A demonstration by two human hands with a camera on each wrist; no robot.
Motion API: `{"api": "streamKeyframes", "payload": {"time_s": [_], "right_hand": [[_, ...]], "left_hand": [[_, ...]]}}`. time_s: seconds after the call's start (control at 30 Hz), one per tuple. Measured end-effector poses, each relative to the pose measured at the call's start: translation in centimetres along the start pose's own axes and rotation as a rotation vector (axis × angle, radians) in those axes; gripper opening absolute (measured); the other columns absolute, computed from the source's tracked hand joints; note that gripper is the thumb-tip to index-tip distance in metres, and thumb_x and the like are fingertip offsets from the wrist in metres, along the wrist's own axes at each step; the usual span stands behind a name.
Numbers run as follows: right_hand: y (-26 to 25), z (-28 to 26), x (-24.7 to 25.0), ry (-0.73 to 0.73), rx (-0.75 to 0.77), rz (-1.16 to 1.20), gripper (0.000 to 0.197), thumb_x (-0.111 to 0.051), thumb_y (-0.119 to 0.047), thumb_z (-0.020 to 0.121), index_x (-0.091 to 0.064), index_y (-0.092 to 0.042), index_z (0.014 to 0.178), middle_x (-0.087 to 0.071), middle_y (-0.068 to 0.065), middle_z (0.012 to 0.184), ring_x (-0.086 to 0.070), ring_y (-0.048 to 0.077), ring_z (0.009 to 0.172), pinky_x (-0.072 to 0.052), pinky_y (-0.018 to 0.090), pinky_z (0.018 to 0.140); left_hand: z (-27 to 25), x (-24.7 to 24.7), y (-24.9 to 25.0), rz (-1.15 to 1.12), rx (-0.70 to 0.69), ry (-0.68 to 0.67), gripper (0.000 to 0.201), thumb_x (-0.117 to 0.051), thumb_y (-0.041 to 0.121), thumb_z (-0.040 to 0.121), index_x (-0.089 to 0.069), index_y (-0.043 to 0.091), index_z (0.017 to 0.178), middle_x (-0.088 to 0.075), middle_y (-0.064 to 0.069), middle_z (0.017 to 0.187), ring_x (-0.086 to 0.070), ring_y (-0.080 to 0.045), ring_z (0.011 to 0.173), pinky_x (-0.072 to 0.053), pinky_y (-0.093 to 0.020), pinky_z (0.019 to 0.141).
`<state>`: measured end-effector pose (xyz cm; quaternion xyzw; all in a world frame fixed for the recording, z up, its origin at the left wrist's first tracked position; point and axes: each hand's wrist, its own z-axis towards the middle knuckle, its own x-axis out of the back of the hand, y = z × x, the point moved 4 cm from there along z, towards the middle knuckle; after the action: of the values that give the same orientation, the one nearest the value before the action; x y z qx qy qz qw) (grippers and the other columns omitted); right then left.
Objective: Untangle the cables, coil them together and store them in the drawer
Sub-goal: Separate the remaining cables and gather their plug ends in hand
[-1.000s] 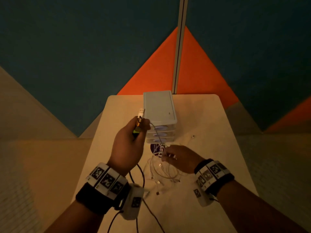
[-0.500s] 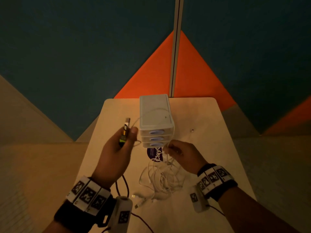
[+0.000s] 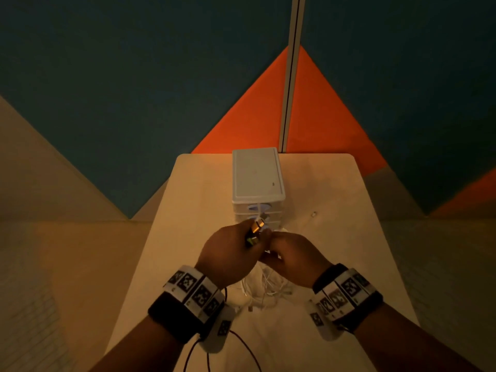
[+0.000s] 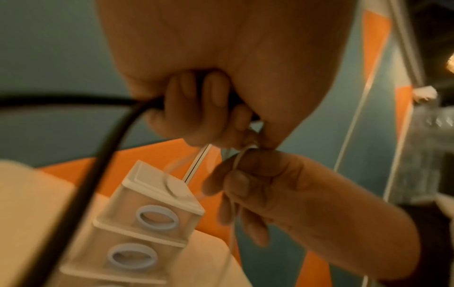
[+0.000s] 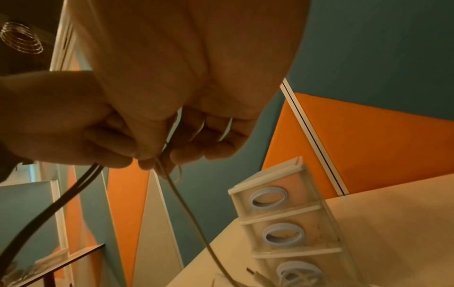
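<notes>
My left hand [image 3: 233, 249] is raised over the table and grips a black cable [image 4: 81, 186] with a metal plug end [image 3: 257, 226] sticking up past the thumb. My right hand [image 3: 291, 255] is pressed against it and pinches a thin white cable [image 5: 194, 217] that hangs down to a tangled white pile [image 3: 264, 289] on the table, below both hands. Just beyond the hands stands the white drawer unit [image 3: 257, 178], its three clear drawers with blue ring pulls [image 5: 282, 235] closed. The black cable [image 3: 243, 345] trails down past my left wrist.
The pale table [image 3: 193, 200] ends close on the left, right and far sides. A small screw-like speck [image 3: 313, 214] lies right of the drawer unit. Teal and orange wall panels [image 3: 255, 114] rise behind the table.
My left hand moved right and toward the right hand, carrying the plug end. Both hands now meet in front of the drawer unit, above the white pile.
</notes>
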<state>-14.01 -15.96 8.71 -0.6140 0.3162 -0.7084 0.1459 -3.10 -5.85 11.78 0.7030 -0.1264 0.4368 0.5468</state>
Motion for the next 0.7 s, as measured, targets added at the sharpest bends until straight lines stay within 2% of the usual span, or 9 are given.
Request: {"api": "streamKeyframes", "payload": {"time_s": [0.07, 0.13, 0.2, 0.27, 0.33, 0.43, 0.57, 0.63, 0.7], "right_hand": [[0.4, -0.1, -0.4, -0.02, -0.025, -0.021, 0.037, -0.055, -0.044, 0.097, -0.07, -0.02, 0.122, -0.073, 0.006, 0.11, -0.067, 0.024, 0.097, -0.053, 0.036, 0.08], [0.7, -0.3, -0.5, -0.017, -0.015, -0.01, 0.047, -0.047, -0.054, 0.093, -0.072, -0.022, 0.118, -0.074, 0.003, 0.109, -0.067, 0.021, 0.097, -0.053, 0.036, 0.081], [1.0, -0.5, -0.6, -0.006, 0.012, -0.001, 0.049, -0.042, -0.059, 0.09, -0.074, -0.029, 0.112, -0.074, -0.003, 0.107, -0.066, 0.014, 0.093, -0.05, 0.027, 0.077], [1.3, -0.4, -0.5, 0.008, 0.02, -0.013, 0.039, -0.05, -0.055, 0.092, -0.074, -0.032, 0.111, -0.074, -0.006, 0.104, -0.062, 0.006, 0.083, -0.04, 0.017, 0.07], [1.5, -0.3, -0.5, 0.024, -0.002, 0.026, 0.025, -0.061, -0.046, 0.095, -0.074, -0.03, 0.11, -0.072, -0.011, 0.099, -0.057, -0.004, 0.076, -0.034, 0.006, 0.067], [2.6, -0.3, -1.4, -0.016, -0.054, 0.038, 0.019, -0.06, -0.045, 0.097, -0.072, -0.034, 0.107, -0.057, -0.022, 0.097, -0.051, -0.015, 0.074, -0.036, 0.003, 0.066], [4.9, -0.2, -3.5, -0.131, -0.131, 0.012, 0.019, -0.055, -0.042, 0.101, -0.068, -0.031, 0.109, -0.054, -0.02, 0.103, -0.054, -0.003, 0.082, -0.04, 0.007, 0.074], [5.2, 0.2, -4.1, -0.142, -0.158, -0.018, 0.021, -0.053, -0.043, 0.101, -0.066, -0.028, 0.111, -0.058, -0.012, 0.107, -0.056, 0.005, 0.087, -0.048, 0.022, 0.08], [5.0, 0.7, -4.5, -0.131, -0.157, -0.055, 0.022, -0.053, -0.042, 0.101, -0.065, -0.026, 0.11, -0.056, -0.011, 0.104, -0.053, 0.006, 0.086, -0.047, 0.025, 0.079]], "left_hand": [[-0.3, -0.3, -0.1, 0.05, -0.03, -0.098, 0.048, -0.034, 0.072, 0.093, -0.057, 0.031, 0.093, -0.065, 0.004, 0.078, -0.062, -0.016, 0.073, -0.051, -0.041, 0.068], [-0.6, -0.6, -0.5, 0.097, -0.056, -0.191, 0.051, -0.031, 0.075, 0.093, -0.055, 0.032, 0.106, -0.066, 0.002, 0.084, -0.063, -0.018, 0.077, -0.05, -0.041, 0.068], [-0.7, -0.8, -0.6, 0.204, -0.09, -0.234, 0.037, -0.038, 0.06, 0.1, -0.052, 0.031, 0.118, -0.068, -0.001, 0.092, -0.064, -0.023, 0.085, -0.05, -0.039, 0.07], [-0.8, -0.8, -0.5, 0.298, -0.109, -0.235, 0.032, -0.042, 0.048, 0.103, -0.052, 0.025, 0.123, -0.068, -0.003, 0.099, -0.064, -0.026, 0.091, -0.048, -0.036, 0.071], [-0.6, -0.5, -0.4, 0.286, -0.109, -0.17, 0.026, -0.047, 0.042, 0.102, -0.053, 0.022, 0.117, -0.068, -0.003, 0.098, -0.064, -0.027, 0.091, -0.041, -0.033, 0.067], [-0.5, 0.8, -0.7, 0.113, -0.116, 0.016, 0.013, -0.047, 0.036, 0.101, -0.053, 0.025, 0.107, -0.062, 0.002, 0.08, -0.063, -0.028, 0.079, -0.033, -0.032, 0.059], [-0.5, 2.8, -0.3, -0.089, -0.127, 0.23, 0.013, -0.046, 0.032, 0.104, -0.051, 0.028, 0.093, -0.049, 0.011, 0.061, -0.049, -0.01, 0.055, -0.03, -0.03, 0.051], [-0.7, 3.5, 0.5, -0.165, -0.149, 0.271, 0.024, -0.043, 0.035, 0.104, -0.047, 0.025, 0.083, -0.051, 0.009, 0.061, -0.043, -0.01, 0.05, -0.029, -0.03, 0.048], [-1.0, 3.8, 1.3, -0.217, -0.158, 0.287, 0.027, -0.042, 0.035, 0.104, -0.045, 0.024, 0.08, -0.051, 0.009, 0.061, -0.041, -0.01, 0.049, -0.03, -0.03, 0.05]]}}
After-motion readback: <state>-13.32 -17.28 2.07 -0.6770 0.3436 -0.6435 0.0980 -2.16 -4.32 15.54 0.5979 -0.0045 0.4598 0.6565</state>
